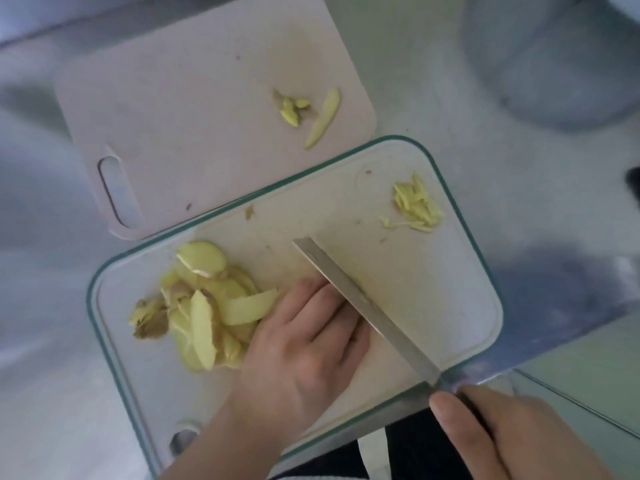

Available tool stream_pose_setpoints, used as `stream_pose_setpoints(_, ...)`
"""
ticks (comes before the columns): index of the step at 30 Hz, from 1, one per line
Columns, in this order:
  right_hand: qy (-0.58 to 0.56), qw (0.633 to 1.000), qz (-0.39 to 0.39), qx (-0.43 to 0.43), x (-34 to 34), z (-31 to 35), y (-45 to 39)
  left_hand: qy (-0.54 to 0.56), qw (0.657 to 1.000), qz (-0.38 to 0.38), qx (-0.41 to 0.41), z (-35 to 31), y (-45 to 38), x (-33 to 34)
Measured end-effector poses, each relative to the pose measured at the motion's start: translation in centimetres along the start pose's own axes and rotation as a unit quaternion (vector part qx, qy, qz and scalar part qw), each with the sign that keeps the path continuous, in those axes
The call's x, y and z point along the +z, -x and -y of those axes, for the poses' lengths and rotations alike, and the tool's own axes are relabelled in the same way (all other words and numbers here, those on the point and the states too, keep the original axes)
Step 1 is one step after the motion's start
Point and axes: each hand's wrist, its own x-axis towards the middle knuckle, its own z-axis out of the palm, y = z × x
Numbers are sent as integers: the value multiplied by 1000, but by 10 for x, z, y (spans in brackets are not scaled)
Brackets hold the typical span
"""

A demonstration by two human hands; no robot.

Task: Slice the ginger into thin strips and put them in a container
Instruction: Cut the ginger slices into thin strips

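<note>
Steel counter under our green-rimmed white cutting board [467,306]: left hand [304,341] presses flat, slippery yellow ginger slices [207,306]; right hand [519,438] grips the steel knife [363,303].

Pale yellow ginger slices [204,306] lie heaped and overlapping at the left of the teal-rimmed white cutting board [450,306]; a small cluster of thin yellow ginger strips [415,204] sits at its far right corner.

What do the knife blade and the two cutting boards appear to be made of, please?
Knife blade: apparently steel, a dull grey metallic sheen. Green-rimmed cutting board: likely plastic, matte white with a moulded edge. Pink cutting board: likely plastic too, matte, thin, with a moulded handle slot.
</note>
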Motion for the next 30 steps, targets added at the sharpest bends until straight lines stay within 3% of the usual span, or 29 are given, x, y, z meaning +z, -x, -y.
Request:
stream_pose_setpoints(1,-20,999,-25,-2,4,-3,-3,-7,1000,-6,9,2,1,2)
stream_pose_setpoints(5,-58,998,-4,15,9,6,-10,-19,1000,-5,3,0,2,2)
stream_pose_setpoints(10,-89,994,-66,12,2,12,-6,-12,1000,-15,0,-2,1,4)
stream_pose_setpoints(14,-66,983,-170,-34,11,11,9,-16,1000,-8,-4,-1,2,4)
stream_pose_setpoints(17,-79,980,-179,-45,14,8,14,-16,1000,-9,-4,-1,2,3)
stream_pose_setpoints(22,-42,984,-164,-64,13,1,7,-17,1000,-20,4,0,3,4)
stream_pose_setpoints(26,-78,995,-57,4,4,2,-6,-16,1000,-22,2,0,3,5)
stream_pose_setpoints(30,-37,997,-69,-24,10,1,-10,-14,999,-33,-8,-1,3,4)
